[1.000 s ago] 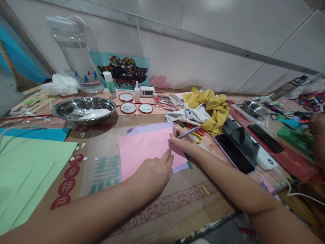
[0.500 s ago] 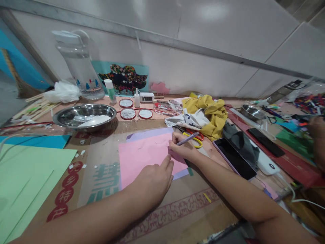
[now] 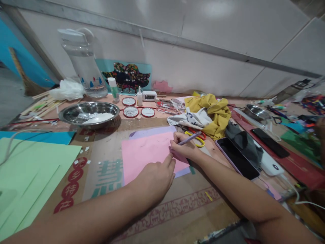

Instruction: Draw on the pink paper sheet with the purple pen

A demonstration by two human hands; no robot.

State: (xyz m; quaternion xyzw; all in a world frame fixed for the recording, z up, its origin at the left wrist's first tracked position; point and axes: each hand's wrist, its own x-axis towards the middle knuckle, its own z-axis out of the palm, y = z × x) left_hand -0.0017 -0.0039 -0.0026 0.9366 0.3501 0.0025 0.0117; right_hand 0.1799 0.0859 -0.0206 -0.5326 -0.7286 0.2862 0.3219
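Note:
A pink sheet of paper [image 3: 144, 152] lies over a purple sheet [image 3: 149, 131] on a piece of cardboard. My right hand [image 3: 183, 145] grips a purple pen [image 3: 191, 138], its tip hidden by my fingers at the right part of the pink sheet. Flat on the lower part of that sheet rests my left hand [image 3: 158, 174], fingers extended towards the pen hand. Faint drawn lines show near the pink sheet's upper edge. Just beyond my right hand lie scissors with yellow handles [image 3: 199, 142], partly under a cloth.
A metal bowl [image 3: 90, 113] with white material stands back left, before a water bottle [image 3: 85, 67]. Green paper [image 3: 30, 176] covers the left. Yellow cloth [image 3: 215, 112], a phone [image 3: 237, 157] and a white power bank [image 3: 273, 165] lie right. A co-worker's hand [image 3: 320, 132] shows at the far right.
The whole view has shifted slightly, so things appear a little further right. My hands stay nearly in place on the pink sheet, the pen still held.

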